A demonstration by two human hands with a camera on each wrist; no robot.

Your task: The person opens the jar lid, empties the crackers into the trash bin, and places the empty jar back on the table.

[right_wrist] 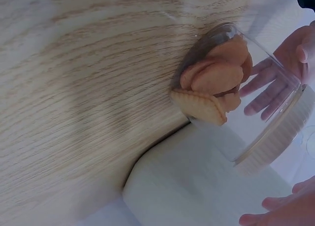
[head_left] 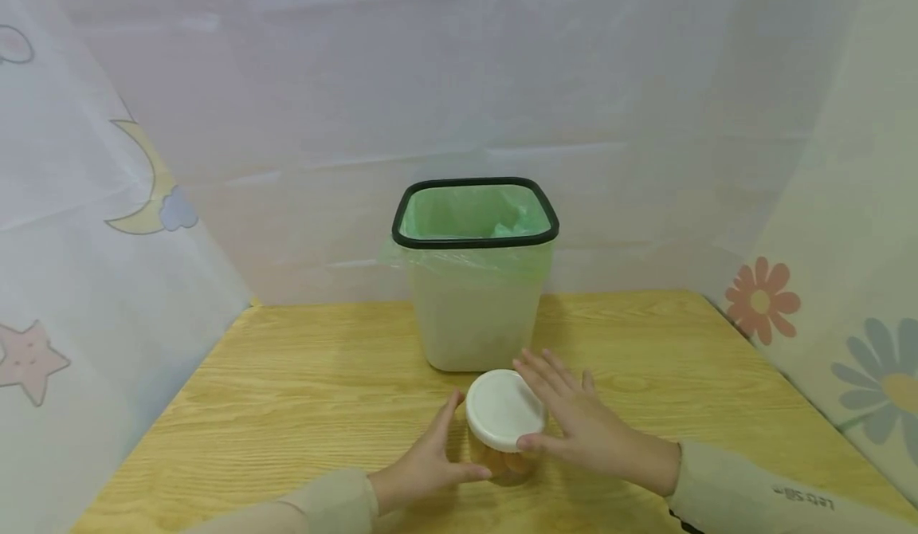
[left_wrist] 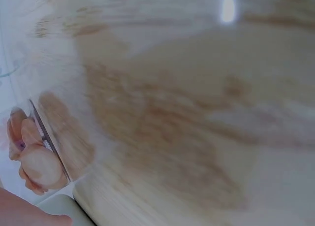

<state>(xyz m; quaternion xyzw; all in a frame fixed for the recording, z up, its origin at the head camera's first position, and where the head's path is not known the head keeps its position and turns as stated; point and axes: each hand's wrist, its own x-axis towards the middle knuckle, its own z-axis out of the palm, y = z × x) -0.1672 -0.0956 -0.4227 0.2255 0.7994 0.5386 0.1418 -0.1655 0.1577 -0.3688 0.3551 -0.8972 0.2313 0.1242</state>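
Standing upright on the wooden table (head_left: 308,374), the clear jar (right_wrist: 224,140) held biscuits (right_wrist: 219,73) beneath its white lid (head_left: 505,409), before the bin (head_left: 476,319). Left hand (head_left: 430,462): thumb and fingers spread, jar's left side. Right hand (head_left: 581,422): likewise spread, lid's right edge. Contact could not be told.

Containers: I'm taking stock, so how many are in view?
2: a clear jar with a white lid, between the left hand and the right hand, and a pale bin with a black rim, beyond the jar. Anything behind the bin would be hidden.
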